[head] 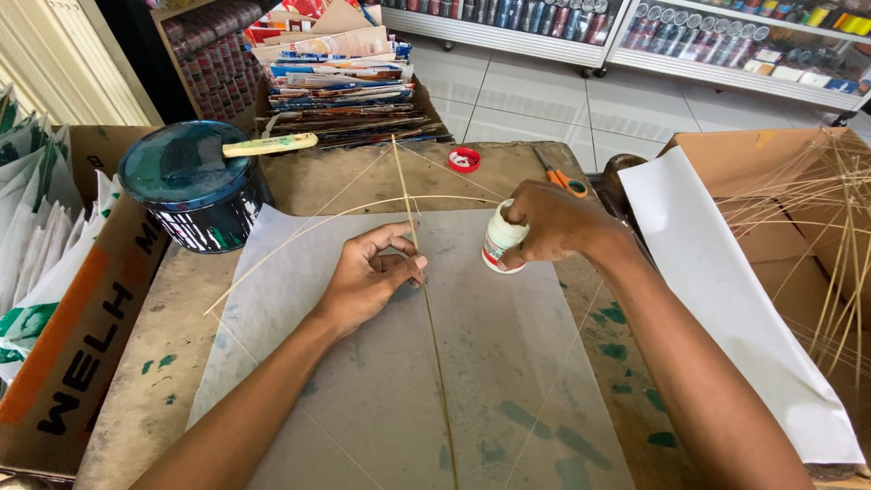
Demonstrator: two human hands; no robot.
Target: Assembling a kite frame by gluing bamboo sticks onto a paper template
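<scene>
Head camera looks down on a worn, paint-stained wooden table [163, 363] where a sheet of thin translucent paper [508, 363] lies flat, spread wide so the frame of sticks can rest on it. A straight thin stick [434, 345] runs down the middle of the sheet, and a bowed stick [299, 238] arcs across its upper part, the two crossing just above the left hand. The left hand [367, 281] is curled, thumb and fingertips pinched on the straight stick near the crossing, seemingly to pin it against the paper so it does not slide. The right hand [553, 222] is closed around a small white bottle [500, 238], tipped with its mouth toward the paper just beside the stick, which suggests glue kept close to the joint. The bottle's red cap [464, 160] lies near the far edge of the table, apart from the work, and orange-handled scissors [564, 179] lie beyond the right hand, within reach. A round tin [190, 186] with a pale-handled tool [268, 144] across its lid stands at the far left. A cardboard box [798, 209] of spare sticks sits to the right, a white sheet [726, 299] draped over its edge.
</scene>
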